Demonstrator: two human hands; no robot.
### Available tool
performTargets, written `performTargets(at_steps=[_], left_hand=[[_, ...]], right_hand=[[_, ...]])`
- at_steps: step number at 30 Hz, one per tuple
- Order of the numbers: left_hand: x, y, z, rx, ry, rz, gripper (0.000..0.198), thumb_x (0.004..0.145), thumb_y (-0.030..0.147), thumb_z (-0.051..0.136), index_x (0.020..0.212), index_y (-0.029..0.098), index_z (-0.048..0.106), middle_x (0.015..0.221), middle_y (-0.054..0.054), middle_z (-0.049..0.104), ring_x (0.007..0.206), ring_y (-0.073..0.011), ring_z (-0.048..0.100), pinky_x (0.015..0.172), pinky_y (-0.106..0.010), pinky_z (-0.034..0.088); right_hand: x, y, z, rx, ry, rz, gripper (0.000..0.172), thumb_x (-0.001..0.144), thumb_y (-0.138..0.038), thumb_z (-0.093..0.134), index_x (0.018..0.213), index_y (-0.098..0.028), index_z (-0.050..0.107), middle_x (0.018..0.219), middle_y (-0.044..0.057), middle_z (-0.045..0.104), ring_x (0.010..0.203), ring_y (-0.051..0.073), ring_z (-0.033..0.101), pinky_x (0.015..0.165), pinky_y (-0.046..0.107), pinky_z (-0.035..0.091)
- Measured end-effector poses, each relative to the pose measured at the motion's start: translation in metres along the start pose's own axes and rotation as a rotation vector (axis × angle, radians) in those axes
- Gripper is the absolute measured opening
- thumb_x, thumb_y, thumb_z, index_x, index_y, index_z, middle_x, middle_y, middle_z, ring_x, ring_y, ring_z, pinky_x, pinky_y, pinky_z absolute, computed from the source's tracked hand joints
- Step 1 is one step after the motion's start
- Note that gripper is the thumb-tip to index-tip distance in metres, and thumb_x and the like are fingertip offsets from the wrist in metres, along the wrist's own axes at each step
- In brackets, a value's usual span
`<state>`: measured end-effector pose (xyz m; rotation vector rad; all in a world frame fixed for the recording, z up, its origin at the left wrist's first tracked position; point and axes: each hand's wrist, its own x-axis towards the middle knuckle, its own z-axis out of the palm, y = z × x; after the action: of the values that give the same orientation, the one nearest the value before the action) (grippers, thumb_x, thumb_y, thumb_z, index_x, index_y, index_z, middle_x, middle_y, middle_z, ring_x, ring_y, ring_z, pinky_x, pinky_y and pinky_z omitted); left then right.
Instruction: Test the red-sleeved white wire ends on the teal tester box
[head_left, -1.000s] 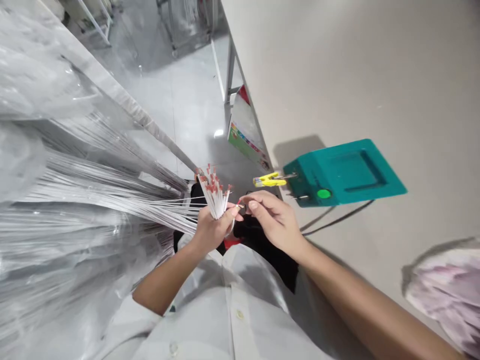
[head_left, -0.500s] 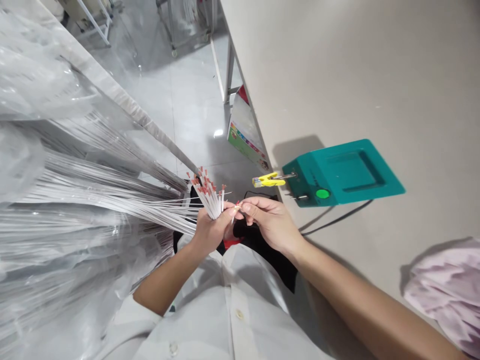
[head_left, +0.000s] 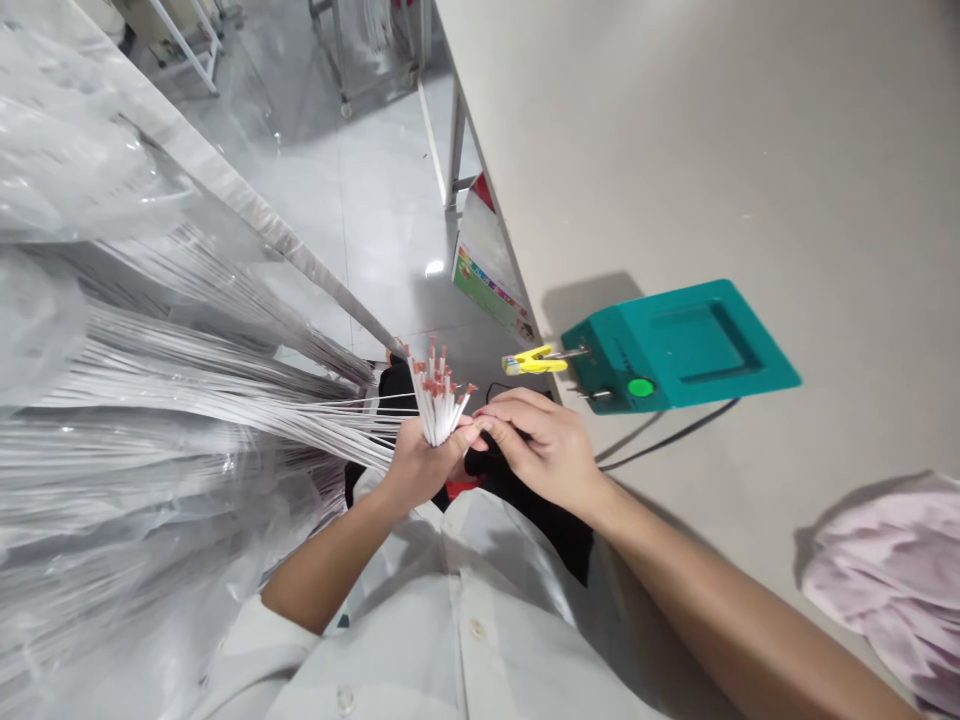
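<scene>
My left hand (head_left: pixel 424 462) is closed around a bundle of white wires (head_left: pixel 439 412). Their bare, copper-coloured ends fan upward above the fist. The long tails of white wire (head_left: pixel 300 412) run off to the left behind that hand. My right hand (head_left: pixel 544 440) is closed in a pinch, thumb against fingers, and its fingertips meet the left thumb just right of the bundle. Whatever lies between these fingertips is too small and covered to make out.
A teal device (head_left: pixel 697 345) with a green button and a yellow clip (head_left: pixel 534 360) on a metal prong sits on the pale table (head_left: pixel 675 150). Pink cloth (head_left: pixel 885 590) lies at lower right. Plastic-wrapped wires (head_left: pixel 150 480) fill the left. A printed box (head_left: pixel 491 275) is below the table edge.
The wire ends in my left hand have tilted to the right and upright. My right fingers have curled in closer, covering the small reddish tip that showed between the hands.
</scene>
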<state>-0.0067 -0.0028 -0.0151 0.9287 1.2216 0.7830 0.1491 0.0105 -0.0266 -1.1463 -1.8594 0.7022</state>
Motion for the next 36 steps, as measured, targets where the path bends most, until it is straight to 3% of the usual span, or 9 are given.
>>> performTargets(at_steps=[3, 5, 10, 13, 16, 20, 26, 30, 36], left_hand=[[0.001, -0.002, 0.002, 0.008, 0.015, -0.009, 0.026, 0.074, 0.036, 0.063, 0.067, 0.012, 0.063, 0.053, 0.002, 0.053, 0.042, -0.0054, 0.040, 0.042, -0.020, 0.031], [0.001, -0.002, 0.003, 0.013, 0.069, -0.013, 0.024, 0.074, 0.035, 0.062, 0.067, 0.012, 0.063, 0.055, 0.001, 0.056, 0.041, -0.0052, 0.040, 0.041, -0.020, 0.032], [0.001, 0.006, 0.001, 0.016, 0.188, 0.015, 0.021, 0.075, 0.034, 0.061, 0.076, 0.014, 0.064, 0.062, -0.001, 0.064, 0.041, -0.0055, 0.042, 0.042, -0.021, 0.035], [0.001, 0.011, 0.001, 0.032, 0.142, 0.020, 0.022, 0.074, 0.034, 0.062, 0.072, 0.013, 0.064, 0.054, 0.000, 0.059, 0.041, -0.0058, 0.041, 0.042, -0.021, 0.034], [0.002, 0.011, 0.002, 0.069, 0.062, 0.014, 0.023, 0.074, 0.035, 0.062, 0.067, 0.013, 0.065, 0.044, 0.004, 0.048, 0.040, -0.0061, 0.039, 0.042, -0.020, 0.033], [0.004, 0.006, 0.006, 0.123, 0.043, 0.030, 0.015, 0.071, 0.028, 0.062, 0.065, 0.014, 0.065, 0.042, 0.004, 0.048, 0.040, -0.0066, 0.041, 0.042, -0.020, 0.034], [0.016, 0.003, 0.012, 0.022, 0.201, 0.018, 0.021, 0.073, 0.028, 0.061, 0.086, 0.011, 0.063, 0.064, -0.003, 0.067, 0.039, -0.0062, 0.046, 0.042, -0.021, 0.039], [0.029, 0.002, 0.011, 0.004, 0.160, 0.084, 0.037, 0.074, 0.027, 0.062, 0.106, 0.011, 0.059, 0.065, -0.002, 0.068, 0.038, -0.0053, 0.045, 0.042, -0.020, 0.040], [0.046, 0.007, 0.016, -0.013, 0.098, 0.094, 0.045, 0.076, 0.029, 0.061, 0.117, 0.011, 0.057, 0.069, -0.005, 0.069, 0.040, -0.0045, 0.045, 0.042, -0.019, 0.040]], right_hand=[[-0.001, 0.004, -0.003, -0.360, 0.026, -0.254, 0.015, 0.083, -0.018, 0.051, 0.080, -0.017, 0.065, 0.079, 0.007, 0.068, 0.073, 0.016, 0.063, 0.068, 0.028, 0.050], [-0.001, 0.005, -0.004, -0.472, -0.004, -0.312, 0.016, 0.083, -0.018, 0.049, 0.079, -0.016, 0.064, 0.080, 0.007, 0.068, 0.073, 0.016, 0.062, 0.068, 0.027, 0.048], [0.000, 0.004, -0.009, -0.328, -0.133, -0.067, 0.020, 0.084, -0.018, 0.045, 0.070, -0.017, 0.059, 0.068, 0.003, 0.060, 0.059, 0.013, 0.055, 0.055, 0.024, 0.043], [0.003, 0.000, -0.010, -0.064, -0.090, 0.115, 0.014, 0.085, -0.024, 0.048, 0.081, -0.019, 0.061, 0.077, 0.004, 0.061, 0.064, 0.013, 0.057, 0.059, 0.025, 0.046], [0.007, -0.002, -0.010, 0.009, -0.113, 0.093, 0.015, 0.086, -0.026, 0.049, 0.087, -0.021, 0.064, 0.088, 0.006, 0.064, 0.075, 0.015, 0.061, 0.067, 0.027, 0.050], [0.007, -0.002, -0.013, -0.316, -0.151, -0.140, 0.024, 0.087, -0.023, 0.045, 0.079, -0.020, 0.067, 0.085, 0.007, 0.067, 0.076, 0.016, 0.062, 0.068, 0.028, 0.048], [0.011, 0.002, -0.037, -0.735, -0.171, -0.389, 0.022, 0.086, -0.023, 0.048, 0.076, -0.017, 0.067, 0.080, 0.006, 0.068, 0.069, 0.017, 0.058, 0.065, 0.030, 0.038], [0.027, 0.011, -0.064, -0.924, -0.171, -0.324, 0.028, 0.087, -0.030, 0.051, 0.107, -0.014, 0.061, 0.098, 0.011, 0.068, 0.089, 0.024, 0.057, 0.072, 0.035, 0.034], [0.052, 0.014, -0.078, -1.050, -0.340, -0.261, 0.021, 0.089, -0.019, 0.043, 0.094, -0.020, 0.063, 0.092, 0.008, 0.069, 0.093, 0.027, 0.054, 0.082, 0.043, 0.026]])
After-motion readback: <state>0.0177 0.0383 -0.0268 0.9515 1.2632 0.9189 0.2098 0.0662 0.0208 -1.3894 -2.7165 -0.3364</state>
